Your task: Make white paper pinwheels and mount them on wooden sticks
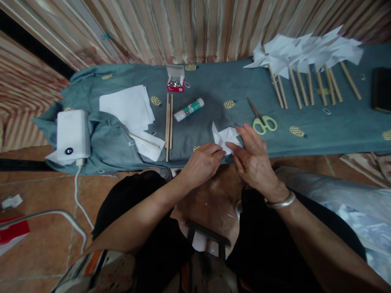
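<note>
A white paper pinwheel (227, 136) with folded blades lies at the near edge of the cloth-covered surface, between my hands. My left hand (203, 162) is closed, its fingertips pinching the pinwheel's lower left side. On the right side, my right hand (255, 160) has its thumb on the paper near the middle and its fingers curved round the far right edge. The fingers hide part of the blades. Just beyond my right hand lie scissors (260, 122) with light green handles. A glue stick (188, 110) rests farther off to the left.
Several wooden sticks (168, 126) lie beside a red box of small metal pieces (175, 83). White paper sheets (126, 106) and a white power bank (73, 134) are at the left. Finished paper pinwheels on sticks (305, 53) lie at the back right. A dark object (381, 89) sits at the right edge.
</note>
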The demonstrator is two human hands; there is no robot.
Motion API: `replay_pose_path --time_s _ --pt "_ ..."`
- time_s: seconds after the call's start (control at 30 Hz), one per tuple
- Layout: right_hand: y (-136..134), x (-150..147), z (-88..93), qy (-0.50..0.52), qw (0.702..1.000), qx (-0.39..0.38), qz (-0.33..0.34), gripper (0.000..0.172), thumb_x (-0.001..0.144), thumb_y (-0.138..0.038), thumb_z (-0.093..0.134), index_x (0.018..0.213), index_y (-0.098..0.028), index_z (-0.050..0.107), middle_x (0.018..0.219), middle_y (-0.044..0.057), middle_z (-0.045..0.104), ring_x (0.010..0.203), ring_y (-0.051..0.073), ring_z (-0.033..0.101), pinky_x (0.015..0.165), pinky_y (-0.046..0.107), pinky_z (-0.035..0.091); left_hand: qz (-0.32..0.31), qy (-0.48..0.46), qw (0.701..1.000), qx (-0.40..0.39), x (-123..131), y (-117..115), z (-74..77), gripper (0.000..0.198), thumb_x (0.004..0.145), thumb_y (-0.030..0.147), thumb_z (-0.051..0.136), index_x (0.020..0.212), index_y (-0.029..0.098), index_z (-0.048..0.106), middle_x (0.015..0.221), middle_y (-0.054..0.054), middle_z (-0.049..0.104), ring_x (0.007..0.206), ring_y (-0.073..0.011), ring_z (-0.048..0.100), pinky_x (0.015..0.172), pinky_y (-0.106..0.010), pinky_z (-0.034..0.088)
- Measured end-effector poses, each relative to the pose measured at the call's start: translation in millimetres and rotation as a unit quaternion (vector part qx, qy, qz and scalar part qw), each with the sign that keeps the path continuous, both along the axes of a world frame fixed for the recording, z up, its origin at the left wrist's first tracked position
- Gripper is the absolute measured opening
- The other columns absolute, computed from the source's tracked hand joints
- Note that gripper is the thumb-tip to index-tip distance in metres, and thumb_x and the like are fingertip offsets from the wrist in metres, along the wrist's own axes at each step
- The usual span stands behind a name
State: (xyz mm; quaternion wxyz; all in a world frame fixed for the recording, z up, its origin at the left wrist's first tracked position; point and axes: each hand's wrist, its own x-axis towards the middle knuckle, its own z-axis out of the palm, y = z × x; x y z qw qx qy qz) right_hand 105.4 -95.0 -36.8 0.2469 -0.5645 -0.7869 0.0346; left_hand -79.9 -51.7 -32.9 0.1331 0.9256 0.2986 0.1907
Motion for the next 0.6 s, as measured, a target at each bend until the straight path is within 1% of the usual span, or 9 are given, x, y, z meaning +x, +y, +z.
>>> replay_pose_path --time_s 0.27,0.43,0.6 --pt "0.6 -1.4 -1.7 0.004 1.000 -0.012 0.006 0.040 0.092 -0.013 0.044 0.126 -0.026 0.061 0.158 0.006 0.032 0.148 0.033 0.023 0.112 0.061 0.030 -0.001 0.003 1.000 -0.007 0.1 -0.3 0.7 0.021 0.094 0.014 0.049 0.103 0.010 0.067 0.098 -0.010 0.067 0.091 -0.0202 0.062 0.081 -0.033 0.054" --pt "-0.1 -2.7 -3.1 -0.009 1.000 -0.008 0.012 0.042 0.092 -0.013 0.042 0.130 -0.025 0.057 0.158 0.009 0.033 0.147 0.033 0.024 0.109 0.062 0.032 0.001 0.001 1.000 -0.009 0.9 0.0 0.8 0.020 0.094 0.014 0.048 0.101 0.011 0.066 0.098 -0.009 0.068 0.090 -0.0194 0.061 0.080 -0.032 0.053" --pt "-0.8 -7.2 -3.7 -0.008 1.000 -0.020 0.011 0.046 0.092 -0.012 0.039 0.134 -0.027 0.052 0.158 0.007 0.032 0.149 0.032 0.020 0.108 0.061 0.033 0.000 0.010 1.000 -0.008 0.7 0.5 1.6 0.020 0.093 0.013 0.048 0.101 0.010 0.066 0.097 -0.009 0.067 0.090 -0.0203 0.060 0.081 -0.033 0.053"
